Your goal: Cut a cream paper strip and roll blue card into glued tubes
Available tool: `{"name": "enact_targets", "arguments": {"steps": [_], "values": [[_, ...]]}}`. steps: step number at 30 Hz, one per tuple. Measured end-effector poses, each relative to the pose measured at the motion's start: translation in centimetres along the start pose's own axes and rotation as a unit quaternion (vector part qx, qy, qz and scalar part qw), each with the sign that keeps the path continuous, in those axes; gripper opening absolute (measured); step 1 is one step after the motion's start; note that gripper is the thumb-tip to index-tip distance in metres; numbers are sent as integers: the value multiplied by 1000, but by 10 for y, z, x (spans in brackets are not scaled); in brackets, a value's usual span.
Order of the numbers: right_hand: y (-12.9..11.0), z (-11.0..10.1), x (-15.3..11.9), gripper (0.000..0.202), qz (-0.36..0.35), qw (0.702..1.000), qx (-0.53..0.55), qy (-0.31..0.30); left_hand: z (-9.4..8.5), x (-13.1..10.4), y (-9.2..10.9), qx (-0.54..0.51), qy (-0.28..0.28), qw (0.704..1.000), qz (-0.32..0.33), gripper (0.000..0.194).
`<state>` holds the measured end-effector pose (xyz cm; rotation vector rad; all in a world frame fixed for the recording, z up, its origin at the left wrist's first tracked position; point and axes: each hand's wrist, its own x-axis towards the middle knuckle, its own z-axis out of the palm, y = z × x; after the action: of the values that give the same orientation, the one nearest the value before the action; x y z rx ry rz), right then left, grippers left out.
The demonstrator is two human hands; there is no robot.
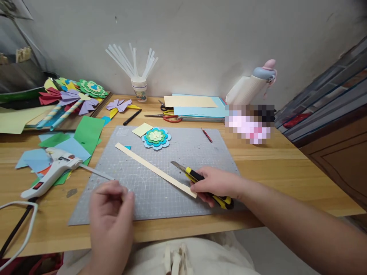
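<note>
A yellow and black utility knife (195,174) is in my right hand (215,183), its blade out and pointing to the upper left. Below that hand's fingers lies the right end of a long cream paper strip (155,169), slanting across the grey cutting mat (149,206). My left hand (112,214) is curled closed over the mat's lower left part, and whatever it may hold is hidden. A layered blue and green paper flower (156,138) rests near the mat's top edge, beside a pale yellow paper piece (142,129).
A white glue gun (54,172) lies left on coloured paper scraps (88,133). Behind the mat are scissors (166,116), a black pen (132,117), stacked paper (197,110) and a cup (139,89) of white sticks. A red pencil (207,135) lies on the mat.
</note>
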<state>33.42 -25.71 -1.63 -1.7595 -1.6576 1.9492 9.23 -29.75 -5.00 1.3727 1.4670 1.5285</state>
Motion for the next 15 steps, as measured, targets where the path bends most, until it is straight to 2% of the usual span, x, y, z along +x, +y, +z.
{"name": "enact_targets", "arguments": {"steps": [1, 2, 4, 5, 7, 9, 12, 15], "values": [[-1, 0, 4, 15, 13, 1000, 0, -8, 0, -3, 1, 78, -77, 991, 80, 12], [-2, 1, 7, 14, 23, 1000, 0, -15, 1, -5, 2, 149, -168, 962, 154, 13], [-4, 2, 11, 10, 33, 999, 2, -22, 8, -8, 5, 253, -320, 875, 261, 25], [-4, 3, 11, 8, 38, 999, 4, -25, 12, -9, 5, 286, -356, 839, 297, 31], [-5, 4, 9, 3, 40, 999, 14, -29, 21, -10, 4, 327, -385, 795, 335, 37], [-4, 5, 3, 18, 23, 999, 27, -15, 27, -11, 2, 356, -392, 775, 344, 39], [4, 4, -10, 47, -27, 997, -6, 68, 29, -11, -2, 374, -391, 764, 351, 39], [16, 4, -25, 54, -97, 975, -120, 161, 27, -10, -3, 383, -378, 770, 344, 38]]}}
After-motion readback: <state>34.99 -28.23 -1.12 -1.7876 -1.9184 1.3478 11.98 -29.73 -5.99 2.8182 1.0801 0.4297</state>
